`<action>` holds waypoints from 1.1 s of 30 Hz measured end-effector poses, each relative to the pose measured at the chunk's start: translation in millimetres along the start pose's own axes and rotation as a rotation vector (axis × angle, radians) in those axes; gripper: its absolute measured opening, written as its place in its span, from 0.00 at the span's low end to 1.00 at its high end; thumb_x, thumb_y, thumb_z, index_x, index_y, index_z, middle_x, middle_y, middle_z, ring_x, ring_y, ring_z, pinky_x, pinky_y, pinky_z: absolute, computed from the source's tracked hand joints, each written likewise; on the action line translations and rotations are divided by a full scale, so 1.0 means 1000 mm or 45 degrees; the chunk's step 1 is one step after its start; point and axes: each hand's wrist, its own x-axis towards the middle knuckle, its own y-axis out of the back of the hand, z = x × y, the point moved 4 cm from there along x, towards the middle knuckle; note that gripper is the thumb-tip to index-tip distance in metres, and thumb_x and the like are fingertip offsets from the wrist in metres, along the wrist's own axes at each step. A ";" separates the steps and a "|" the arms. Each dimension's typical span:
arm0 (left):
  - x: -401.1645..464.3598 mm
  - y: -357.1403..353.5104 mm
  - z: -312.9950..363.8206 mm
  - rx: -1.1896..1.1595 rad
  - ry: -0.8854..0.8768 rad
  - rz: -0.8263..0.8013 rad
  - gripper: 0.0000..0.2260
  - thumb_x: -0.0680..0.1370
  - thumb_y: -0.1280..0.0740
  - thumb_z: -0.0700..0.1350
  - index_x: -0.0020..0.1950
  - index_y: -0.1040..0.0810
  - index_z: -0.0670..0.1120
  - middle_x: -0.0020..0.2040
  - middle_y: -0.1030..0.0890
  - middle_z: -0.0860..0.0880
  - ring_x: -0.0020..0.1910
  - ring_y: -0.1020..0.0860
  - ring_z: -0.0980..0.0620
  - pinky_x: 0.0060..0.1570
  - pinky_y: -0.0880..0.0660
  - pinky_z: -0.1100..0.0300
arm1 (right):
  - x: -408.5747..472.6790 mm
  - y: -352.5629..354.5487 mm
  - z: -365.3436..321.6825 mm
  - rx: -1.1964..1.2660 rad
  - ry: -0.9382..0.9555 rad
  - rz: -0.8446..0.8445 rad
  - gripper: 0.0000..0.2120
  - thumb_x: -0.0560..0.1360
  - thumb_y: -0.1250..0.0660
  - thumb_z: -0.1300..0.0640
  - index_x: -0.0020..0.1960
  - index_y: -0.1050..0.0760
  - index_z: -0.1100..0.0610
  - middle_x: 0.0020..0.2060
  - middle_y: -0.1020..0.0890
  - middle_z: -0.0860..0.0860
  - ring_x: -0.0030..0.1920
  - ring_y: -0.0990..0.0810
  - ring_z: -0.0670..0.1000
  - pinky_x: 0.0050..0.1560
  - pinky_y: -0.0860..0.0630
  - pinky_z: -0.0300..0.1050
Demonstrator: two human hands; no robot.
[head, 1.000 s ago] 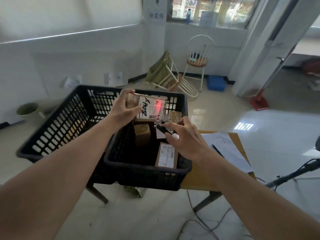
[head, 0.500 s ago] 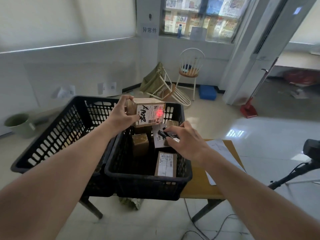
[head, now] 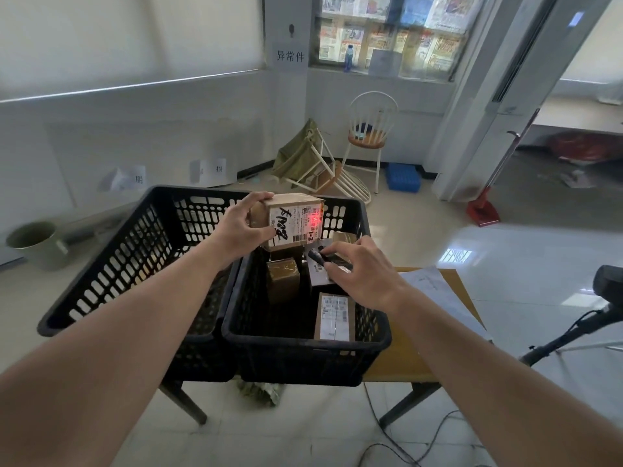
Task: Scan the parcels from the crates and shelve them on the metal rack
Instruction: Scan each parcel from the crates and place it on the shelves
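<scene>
We see two black crates side by side; left hand grips one labelled parcel above the right crate; right hand pinches one scanner; four parcels visible inside.

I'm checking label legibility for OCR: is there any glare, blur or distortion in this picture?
Head view: a red scanner glow washes out part of the label on the held parcel; the right crate interior is deep in shadow; the window is soft and bright; wide-angle bending curves the edges.
</scene>
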 end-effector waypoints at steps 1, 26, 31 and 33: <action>0.000 0.001 -0.001 0.005 0.003 -0.004 0.30 0.74 0.24 0.38 0.68 0.25 0.66 0.57 0.21 0.50 0.52 0.18 0.53 0.37 0.21 0.70 | -0.001 -0.001 -0.003 -0.045 0.008 -0.004 0.18 0.83 0.35 0.41 0.73 0.26 0.37 0.59 0.30 0.51 0.57 0.24 0.55 0.60 0.24 0.51; -0.015 0.041 -0.002 0.056 0.005 -0.066 0.27 0.78 0.27 0.41 0.72 0.24 0.66 0.57 0.21 0.52 0.56 0.18 0.52 0.48 0.14 0.56 | -0.023 -0.015 -0.056 -0.970 0.175 -0.049 0.17 0.84 0.37 0.40 0.63 0.20 0.51 0.70 0.31 0.56 0.60 0.24 0.59 0.58 0.20 0.57; -0.023 0.040 -0.001 0.046 0.023 -0.063 0.28 0.78 0.27 0.40 0.72 0.24 0.66 0.58 0.21 0.51 0.55 0.18 0.52 0.45 0.14 0.58 | -0.030 -0.015 -0.055 -0.968 0.183 -0.032 0.17 0.83 0.37 0.40 0.63 0.20 0.50 0.72 0.32 0.57 0.61 0.24 0.60 0.57 0.20 0.57; -0.028 0.039 0.001 0.032 0.018 -0.056 0.28 0.78 0.27 0.39 0.72 0.23 0.65 0.57 0.20 0.51 0.54 0.17 0.53 0.41 0.16 0.62 | -0.033 -0.013 -0.052 -0.951 0.185 -0.023 0.17 0.83 0.37 0.40 0.63 0.20 0.50 0.72 0.32 0.57 0.61 0.24 0.60 0.58 0.21 0.58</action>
